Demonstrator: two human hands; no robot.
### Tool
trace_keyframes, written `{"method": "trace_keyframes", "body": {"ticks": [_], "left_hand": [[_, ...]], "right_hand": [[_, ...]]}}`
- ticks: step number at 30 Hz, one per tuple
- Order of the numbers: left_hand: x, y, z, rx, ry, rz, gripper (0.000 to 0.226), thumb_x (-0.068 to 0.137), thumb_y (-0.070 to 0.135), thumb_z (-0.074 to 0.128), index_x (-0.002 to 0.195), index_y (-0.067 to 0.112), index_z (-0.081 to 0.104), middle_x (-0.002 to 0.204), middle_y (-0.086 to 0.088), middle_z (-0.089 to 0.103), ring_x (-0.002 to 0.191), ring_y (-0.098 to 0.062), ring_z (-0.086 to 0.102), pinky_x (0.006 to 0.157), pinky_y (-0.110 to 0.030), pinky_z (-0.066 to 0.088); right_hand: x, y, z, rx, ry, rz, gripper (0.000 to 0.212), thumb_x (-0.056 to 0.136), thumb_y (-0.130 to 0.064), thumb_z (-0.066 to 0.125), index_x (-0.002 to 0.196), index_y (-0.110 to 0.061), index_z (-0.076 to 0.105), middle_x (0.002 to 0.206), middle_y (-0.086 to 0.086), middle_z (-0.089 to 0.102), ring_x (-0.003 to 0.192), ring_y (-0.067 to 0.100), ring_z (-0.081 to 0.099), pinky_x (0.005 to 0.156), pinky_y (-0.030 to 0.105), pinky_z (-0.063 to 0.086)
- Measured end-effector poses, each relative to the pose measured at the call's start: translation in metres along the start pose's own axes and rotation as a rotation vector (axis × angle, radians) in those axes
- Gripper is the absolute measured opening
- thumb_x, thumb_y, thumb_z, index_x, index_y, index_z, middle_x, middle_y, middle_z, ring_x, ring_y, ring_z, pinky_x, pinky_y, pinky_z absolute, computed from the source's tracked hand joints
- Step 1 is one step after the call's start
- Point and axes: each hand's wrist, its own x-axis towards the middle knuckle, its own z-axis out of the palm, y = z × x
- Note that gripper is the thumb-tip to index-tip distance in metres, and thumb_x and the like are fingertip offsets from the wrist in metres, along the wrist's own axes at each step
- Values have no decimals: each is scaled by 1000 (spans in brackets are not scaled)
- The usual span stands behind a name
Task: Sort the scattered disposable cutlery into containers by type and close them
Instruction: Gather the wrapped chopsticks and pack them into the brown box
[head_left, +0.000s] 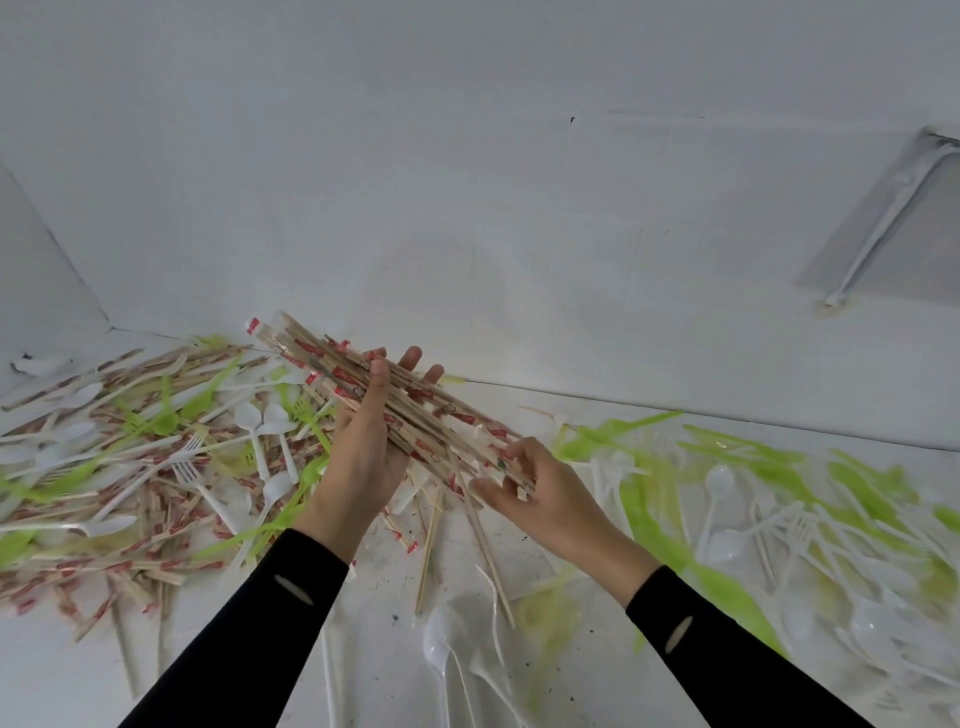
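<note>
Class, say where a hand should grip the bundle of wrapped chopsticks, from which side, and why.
Grip the bundle of wrapped chopsticks round its middle, coming from underneath and across its length, as the left hand does. The sticks are long and parallel, so a mid-length wrap likely keeps them balanced and together; the right hand holds the near end.

Left hand (363, 447) is raised, thumb and fingers wrapped round the chopstick bundle (415, 410); right hand (545, 493), lower and nearer, pinches the bundle's near end with curled fingertips
</note>
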Motion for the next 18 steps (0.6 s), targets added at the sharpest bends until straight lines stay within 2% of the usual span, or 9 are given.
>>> {"method": "trace_keyframes", "body": {"ticks": [2, 6, 8, 10, 11, 13, 15, 16, 18], "left_hand": [[-1, -2, -1, -14, 43, 4, 33, 101, 32, 47, 131, 19, 49, 130, -6, 64, 118, -28, 63, 95, -46, 53], [-4, -4, -1, 3, 100, 32, 28, 102, 35, 44, 114, 26, 68, 121, -2, 70, 116, -22, 64, 94, -41, 53], [-5, -8, 0, 13, 139, 47, 29, 102, 36, 45, 107, 29, 72, 121, -2, 70, 116, -22, 64, 96, -42, 52], [-5, -12, 0, -9, 142, 38, 32, 101, 37, 47, 127, 22, 58, 126, -4, 67, 115, -22, 65, 91, -40, 56], [-6, -14, 0, -4, 137, 6, 38, 100, 40, 48, 134, 22, 52, 126, -4, 67, 114, -20, 65, 87, -38, 57], [-5, -19, -1, 28, 131, -49, 44, 99, 45, 48, 138, 25, 48, 123, -4, 68, 112, -18, 66, 80, -34, 59], [-1, -23, -2, 3, 142, -41, 43, 100, 42, 48, 140, 29, 43, 121, -3, 69, 111, -22, 67, 82, -40, 59], [1, -23, -3, -23, 160, -31, 43, 101, 40, 48, 142, 29, 40, 119, -2, 70, 110, -23, 68, 81, -41, 59], [7, -20, -7, -98, 225, -12, 45, 100, 37, 50, 142, 24, 42, 109, 1, 74, 103, -21, 70, 75, -39, 60]], "right_hand": [[0, -6, 6, -13, -42, 20, 52, 70, -69, 69, 100, -31, 51, 85, -12, 69, 70, -1, 62, 67, 21, 49], [-7, -21, 6, 296, -89, 67, 25, 93, -42, 61, 113, -35, 47, 93, -8, 75, 49, -3, 52, 56, 14, 41], [-11, -28, 4, 320, -133, 85, 34, 88, -49, 65, 113, -40, 45, 96, -10, 74, 68, -7, 63, 60, 7, 41], [-13, -25, 9, 113, -132, 63, 42, 82, -52, 71, 112, -35, 47, 94, -12, 71, 87, -2, 65, 71, 14, 46], [-14, -22, 13, -45, -109, 39, 38, 85, -50, 69, 112, -32, 49, 92, -13, 68, 87, 3, 65, 72, 21, 48], [-16, -14, 17, -219, -78, 13, 21, 94, -41, 59, 110, -28, 57, 84, -17, 66, 68, 0, 59, 65, 25, 47], [-19, -3, 15, -206, -124, 31, 21, 99, -37, 52, 103, -21, 65, 64, -22, 61, 49, -2, 50, 52, 18, 37], [-23, 4, 12, -202, -149, 51, 26, 100, -38, 51, 101, -18, 68, 59, -19, 59, 46, -2, 48, 50, 17, 34], [-28, 20, 4, -202, -165, 103, 27, 99, -40, 51, 99, -20, 70, 67, -11, 65, 54, -2, 56, 56, 22, 43]]}}
